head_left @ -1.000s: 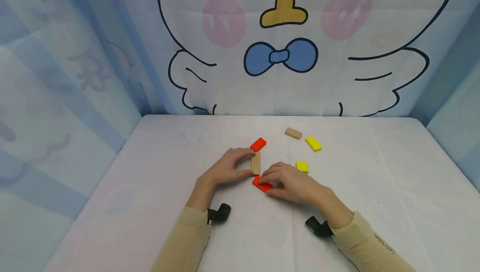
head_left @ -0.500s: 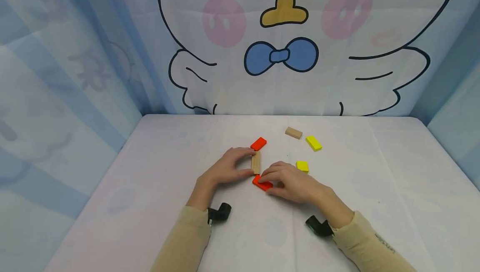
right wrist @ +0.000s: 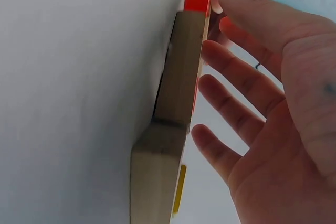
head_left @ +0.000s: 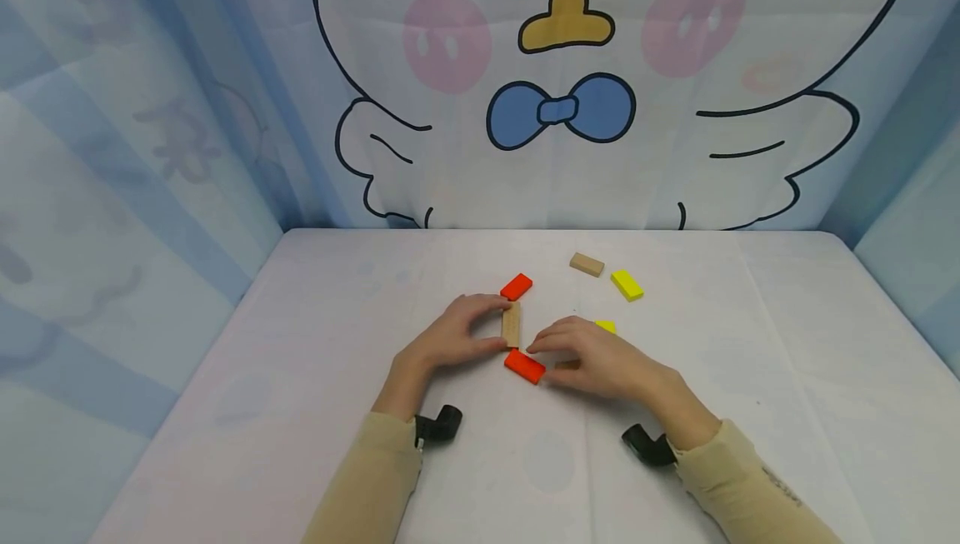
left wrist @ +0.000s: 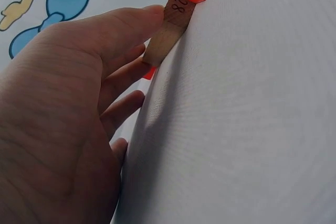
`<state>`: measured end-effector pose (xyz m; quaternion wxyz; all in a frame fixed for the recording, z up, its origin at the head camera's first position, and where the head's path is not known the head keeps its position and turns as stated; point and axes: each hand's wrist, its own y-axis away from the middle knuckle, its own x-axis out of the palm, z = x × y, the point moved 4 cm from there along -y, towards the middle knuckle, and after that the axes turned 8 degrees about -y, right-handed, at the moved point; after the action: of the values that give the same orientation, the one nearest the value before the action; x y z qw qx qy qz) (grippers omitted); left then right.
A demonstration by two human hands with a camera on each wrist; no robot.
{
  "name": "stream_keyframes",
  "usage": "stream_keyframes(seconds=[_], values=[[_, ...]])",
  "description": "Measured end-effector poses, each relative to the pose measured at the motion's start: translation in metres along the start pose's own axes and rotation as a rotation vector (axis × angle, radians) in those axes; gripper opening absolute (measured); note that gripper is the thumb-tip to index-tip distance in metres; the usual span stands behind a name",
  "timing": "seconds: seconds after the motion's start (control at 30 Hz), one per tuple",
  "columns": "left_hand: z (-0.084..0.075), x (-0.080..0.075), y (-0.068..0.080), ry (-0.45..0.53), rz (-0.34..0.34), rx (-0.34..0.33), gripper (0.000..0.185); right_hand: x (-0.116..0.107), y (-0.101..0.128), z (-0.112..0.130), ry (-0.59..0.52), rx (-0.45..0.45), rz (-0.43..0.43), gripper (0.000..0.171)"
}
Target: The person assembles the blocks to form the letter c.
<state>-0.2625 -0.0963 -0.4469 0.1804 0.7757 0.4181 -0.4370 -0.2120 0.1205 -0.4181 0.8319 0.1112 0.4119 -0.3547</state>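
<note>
The head camera looks forward and down from above the near edge of the desk (head_left: 315, 377), taking in the whole top and the cartoon backdrop (head_left: 570, 111) at the far side. The left wrist camera sits very close behind the left hand (left wrist: 58, 129), skimming the desk surface. The right wrist camera is equally close beside the right hand (right wrist: 273, 119). All three share the wooden block (head_left: 511, 325) at the centre.
</note>
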Motion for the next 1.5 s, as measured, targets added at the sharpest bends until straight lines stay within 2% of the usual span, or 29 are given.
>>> stream_keyframes(seconds=[0.23, 0.5, 0.67, 0.87, 1.17, 1.5], values=[[0.0, 0.003, -0.001, -0.003, 0.017, -0.047, 0.056, -0.008, 0.017, -0.011, -0.001, 0.083, -0.024, 0.028], [-0.001, 0.002, -0.001, 0.007, 0.006, -0.022, 0.056, -0.015, 0.029, -0.011, 0.049, 0.062, -0.029, 0.022], [0.0, 0.002, -0.001, 0.015, 0.001, 0.006, 0.057, -0.016, 0.029, -0.01, 0.054, 0.063, -0.027, 0.02], [0.001, 0.002, 0.0, 0.01, 0.005, -0.001, 0.057, -0.014, 0.028, -0.009, 0.055, 0.073, -0.024, 0.019], [0.0, 0.001, 0.001, 0.017, 0.007, -0.022, 0.057, -0.012, 0.028, -0.006, 0.049, 0.005, -0.03, 0.018], [0.0, 0.002, 0.0, 0.02, 0.01, -0.043, 0.056, -0.006, 0.025, -0.003, 0.018, 0.052, 0.013, 0.021]])
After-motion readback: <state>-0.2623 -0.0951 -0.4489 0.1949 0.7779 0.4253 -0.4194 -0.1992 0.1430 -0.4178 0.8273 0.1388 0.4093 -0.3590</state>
